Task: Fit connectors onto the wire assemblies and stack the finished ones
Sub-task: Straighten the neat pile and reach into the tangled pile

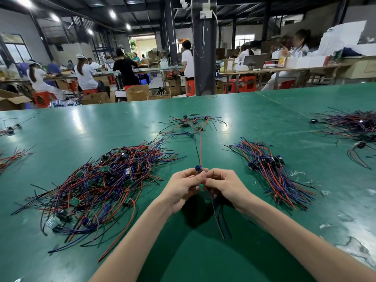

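Fitting step: left hand (pixel 183 188) pinching blue connector (pixel 198 169), right hand (pixel 225 186) gripping wire assembly (pixel 200 147); next, likely press home, then stack.

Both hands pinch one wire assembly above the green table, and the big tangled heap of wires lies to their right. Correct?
Not quite: the head view shows the big tangled heap to the left of the hands. The rest holds: the left hand and right hand pinch one wire assembly above the green table.
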Tool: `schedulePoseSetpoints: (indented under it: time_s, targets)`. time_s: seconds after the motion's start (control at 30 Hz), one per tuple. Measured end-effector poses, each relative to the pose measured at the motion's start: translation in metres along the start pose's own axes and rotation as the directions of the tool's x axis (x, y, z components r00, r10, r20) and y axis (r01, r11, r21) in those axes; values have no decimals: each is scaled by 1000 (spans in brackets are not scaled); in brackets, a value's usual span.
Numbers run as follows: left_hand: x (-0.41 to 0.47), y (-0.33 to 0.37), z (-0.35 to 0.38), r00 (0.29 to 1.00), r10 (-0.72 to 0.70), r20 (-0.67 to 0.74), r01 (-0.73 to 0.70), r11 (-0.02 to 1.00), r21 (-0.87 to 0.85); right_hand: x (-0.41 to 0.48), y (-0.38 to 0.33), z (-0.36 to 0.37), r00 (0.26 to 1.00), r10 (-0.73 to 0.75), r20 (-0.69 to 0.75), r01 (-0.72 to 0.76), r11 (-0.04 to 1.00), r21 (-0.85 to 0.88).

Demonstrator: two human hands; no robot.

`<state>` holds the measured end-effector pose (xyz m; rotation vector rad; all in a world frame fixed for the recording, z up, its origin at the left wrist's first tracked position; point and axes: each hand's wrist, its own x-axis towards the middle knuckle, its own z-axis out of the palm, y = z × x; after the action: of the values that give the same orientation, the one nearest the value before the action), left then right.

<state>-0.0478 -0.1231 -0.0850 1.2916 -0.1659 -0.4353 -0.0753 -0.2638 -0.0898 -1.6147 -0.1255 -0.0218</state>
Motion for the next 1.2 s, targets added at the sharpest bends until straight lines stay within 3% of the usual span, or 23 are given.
schedulePoseSetpoints:
  time_s: [0.27, 0.77, 0.93, 1.2]
  targets:
    - [2, 1, -3, 994, 23, -106, -27, 999, -36, 0, 0, 0, 998, 32, 55, -31, 999, -12]
    - [6, -4, -5, 958, 197, -209, -169, 975, 141, -3, -1, 2, 995, 11, 100, -7, 999, -40]
    - [11, 6, -20, 898, 262, -354, -203, 959, 196, -7, 1, 5, 984, 2, 177, 19, 993, -119]
    - [20, 4, -43, 818, 390, -423, -247, 902, 354, -17, -4, 9, 945, -20, 326, 88, 977, -196]
